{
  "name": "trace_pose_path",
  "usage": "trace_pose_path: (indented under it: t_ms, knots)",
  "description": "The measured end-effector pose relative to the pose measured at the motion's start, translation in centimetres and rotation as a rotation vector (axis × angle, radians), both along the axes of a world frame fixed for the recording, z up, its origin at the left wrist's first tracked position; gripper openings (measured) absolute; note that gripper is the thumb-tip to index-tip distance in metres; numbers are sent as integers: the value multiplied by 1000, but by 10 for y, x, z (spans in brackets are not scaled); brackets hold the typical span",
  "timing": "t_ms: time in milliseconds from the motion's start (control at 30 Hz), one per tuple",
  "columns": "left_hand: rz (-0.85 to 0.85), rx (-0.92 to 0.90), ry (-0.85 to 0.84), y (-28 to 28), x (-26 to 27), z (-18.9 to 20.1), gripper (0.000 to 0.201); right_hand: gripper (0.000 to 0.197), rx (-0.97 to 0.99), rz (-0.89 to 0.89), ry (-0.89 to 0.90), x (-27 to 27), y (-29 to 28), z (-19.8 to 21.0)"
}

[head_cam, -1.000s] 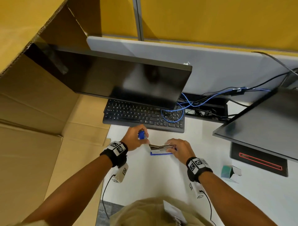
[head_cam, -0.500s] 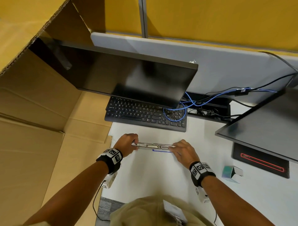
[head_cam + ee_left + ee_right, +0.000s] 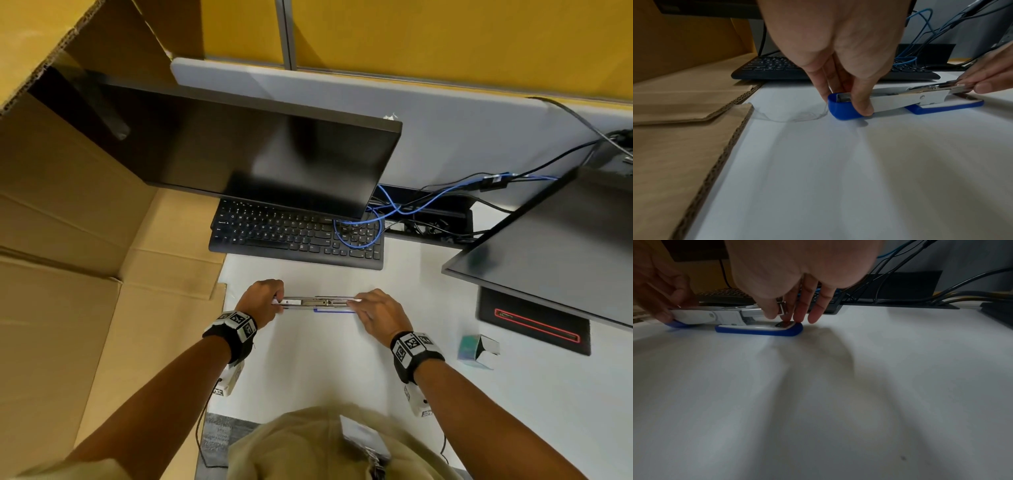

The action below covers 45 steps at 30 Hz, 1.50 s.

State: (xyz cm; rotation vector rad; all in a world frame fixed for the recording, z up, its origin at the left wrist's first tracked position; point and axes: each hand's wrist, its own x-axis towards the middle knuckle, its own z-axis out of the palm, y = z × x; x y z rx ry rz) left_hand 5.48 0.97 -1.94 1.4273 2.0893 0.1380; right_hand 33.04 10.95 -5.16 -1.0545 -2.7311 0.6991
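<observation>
A blue and white stapler [image 3: 317, 303] lies unfolded flat on the white desk [image 3: 308, 370] in front of the keyboard. Its white top arm with a blue end cap [image 3: 840, 107] points left and its blue base [image 3: 760, 331] points right. My left hand [image 3: 262, 301] pinches the blue capped end between thumb and fingers. My right hand [image 3: 380, 311] pinches the front of the metal staple channel [image 3: 783, 309] above the base, with fingertips touching the base's anvil end. In the wrist views, the left hand [image 3: 846, 97] and right hand [image 3: 789, 311] hold opposite ends.
A black keyboard [image 3: 294, 236] lies just behind the stapler under a dark monitor [image 3: 239, 150]. Flattened cardboard [image 3: 85, 308] covers the left. A second monitor [image 3: 555, 246], tangled blue and black cables [image 3: 404, 212] and a small box [image 3: 478, 351] are at right.
The stapler's top arm swung from folded over the base to flat out leftward. My left hand moved left and down with the blue cap; my right hand stayed at the base end.
</observation>
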Motion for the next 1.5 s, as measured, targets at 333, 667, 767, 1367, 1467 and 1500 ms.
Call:
trace_pose_path:
  t_ms: [333,667,767,1367,1467,1500]
  knots:
    - [-237,92,-19,11,20,-3,27,22,-97,-182,57,47,1,11]
    - [-497,250,-123,55,110,-1,49,19,-23,-236,-15,107,-12,25]
    - [-568,268,-140,67,143,2,53,16,95,-261,19,118,-17,32]
    - [-719,184,-281,85,236,5,56,76,-373,-870,59,171,-34,32]
    - [-688,221,-290,78,223,8,51,77,-465,-800,117,161,-36,29]
    - [-678,226,-290,75,217,8,50,77,-478,-768,127,156,-36,29]
